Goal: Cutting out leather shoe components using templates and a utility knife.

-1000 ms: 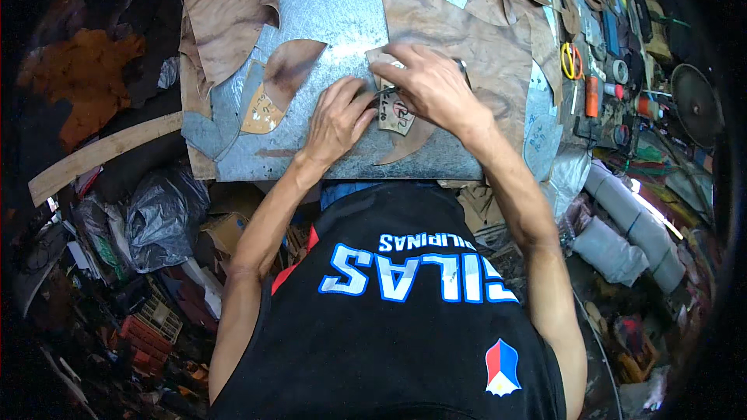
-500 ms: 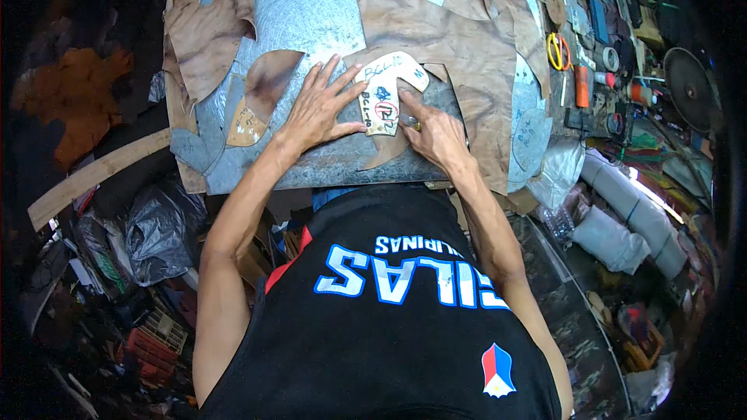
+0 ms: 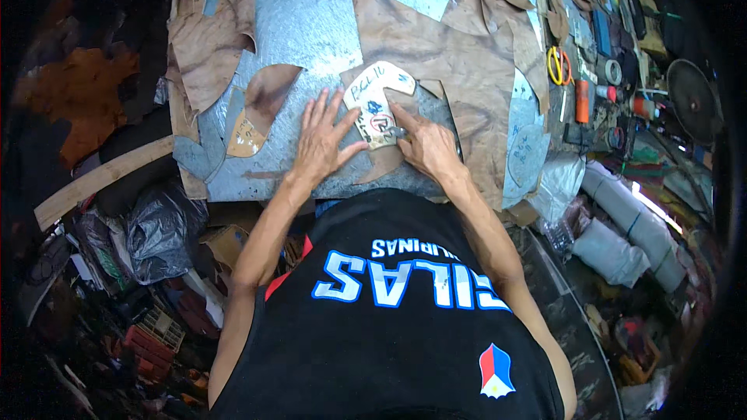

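Note:
A white marked template [image 3: 377, 99], shaped with a curved arm at its upper right, lies on a piece of brown leather [image 3: 383, 162] on the metal-topped table. My left hand [image 3: 320, 138] rests flat with spread fingers, thumb and fingertips along the template's left edge. My right hand [image 3: 429, 146] is closed around a small tool with a metallic tip [image 3: 400, 132], held at the template's lower right edge. Its index finger stretches along that edge. Most of the tool is hidden in the hand, so its exact kind cannot be made out.
A large brown hide [image 3: 475, 54] covers the table's right half. Leather scraps [image 3: 210, 54] and pattern pieces [image 3: 247, 138] lie at left. At right sit orange-handled scissors [image 3: 557, 66], a tape roll [image 3: 612, 71] and an orange cylinder [image 3: 581, 101]. Wrapped bundles [image 3: 611, 247] stand below them.
The template now sits slightly lower and more tilted in view. My left hand has shifted down its left edge, and my right hand with the tool has moved slightly left and down.

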Motion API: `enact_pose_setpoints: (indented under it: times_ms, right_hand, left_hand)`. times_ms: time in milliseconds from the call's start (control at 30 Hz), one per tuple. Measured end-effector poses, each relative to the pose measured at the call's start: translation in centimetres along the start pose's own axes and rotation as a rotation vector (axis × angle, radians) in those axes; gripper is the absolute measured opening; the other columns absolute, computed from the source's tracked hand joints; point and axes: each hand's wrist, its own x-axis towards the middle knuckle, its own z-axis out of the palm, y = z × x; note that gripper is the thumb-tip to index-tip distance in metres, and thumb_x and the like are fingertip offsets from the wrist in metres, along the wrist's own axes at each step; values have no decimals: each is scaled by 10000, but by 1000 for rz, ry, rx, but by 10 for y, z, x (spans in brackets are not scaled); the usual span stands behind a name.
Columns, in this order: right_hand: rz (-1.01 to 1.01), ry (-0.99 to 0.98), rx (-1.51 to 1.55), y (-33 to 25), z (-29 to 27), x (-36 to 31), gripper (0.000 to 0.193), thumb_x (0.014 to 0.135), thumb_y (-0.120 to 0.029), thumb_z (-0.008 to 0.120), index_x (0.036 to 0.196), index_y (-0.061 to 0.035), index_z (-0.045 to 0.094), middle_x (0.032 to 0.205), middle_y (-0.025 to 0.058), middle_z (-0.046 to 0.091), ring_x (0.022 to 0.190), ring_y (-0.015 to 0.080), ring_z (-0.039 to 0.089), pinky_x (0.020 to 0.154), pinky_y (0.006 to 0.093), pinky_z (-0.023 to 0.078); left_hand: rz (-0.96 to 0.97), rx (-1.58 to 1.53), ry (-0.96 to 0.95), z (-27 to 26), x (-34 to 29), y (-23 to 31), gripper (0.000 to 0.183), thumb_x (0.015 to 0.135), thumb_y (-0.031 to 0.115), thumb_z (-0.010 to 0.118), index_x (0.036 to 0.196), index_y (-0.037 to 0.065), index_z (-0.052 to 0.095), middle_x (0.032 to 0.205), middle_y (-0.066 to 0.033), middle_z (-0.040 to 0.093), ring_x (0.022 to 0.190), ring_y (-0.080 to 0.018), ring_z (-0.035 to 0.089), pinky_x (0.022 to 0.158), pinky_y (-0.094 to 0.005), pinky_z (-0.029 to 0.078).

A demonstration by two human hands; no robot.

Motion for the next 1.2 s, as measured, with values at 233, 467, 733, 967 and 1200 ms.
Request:
enact_pose_setpoints:
  times_ms: [233,467,733,967,1200]
  right_hand:
    - [134,-31,535,1,8,-9,470,880,-175,639,1333,-80,558,1189,200,651,1100,281,627,939,334,473]
    - [229,-87,761,-8,6,-22,448,885,-269,633,1272,-46,592,1129,222,664,1039,316,643,893,359,488]
    - [290,220,494,-2,-1,-62,354,862,-279,670,1070,8,667,922,187,686,818,379,656,726,417,509]
    - [511,310,1177,1,5,-88,476,874,-216,693,1243,48,551,744,16,640,574,53,528,508,220,424]
    - [501,835,1578,77,-15,-126,269,925,-178,593,1147,-29,559,895,73,690,529,60,496,454,216,417]
  left_hand:
    - [-52,-245,114,13,-6,16,576,798,267,742,1299,52,557,1378,-232,476,1319,-404,405,1102,-521,284]
    - [-556,-1228,202,14,5,22,392,945,-25,512,1335,-37,479,1112,-43,571,960,-77,574,844,-209,472]
    - [-547,-1300,88,3,21,-1,381,938,26,582,1306,-26,500,1085,-59,596,979,-102,586,888,-232,478]
    - [-460,-1302,-250,4,46,43,351,932,65,611,1270,-11,550,1073,-32,606,972,-104,582,880,-229,472]
    - [-105,-565,-53,4,79,26,346,918,112,608,1239,-14,574,1188,-136,611,1094,-249,581,943,-337,460]
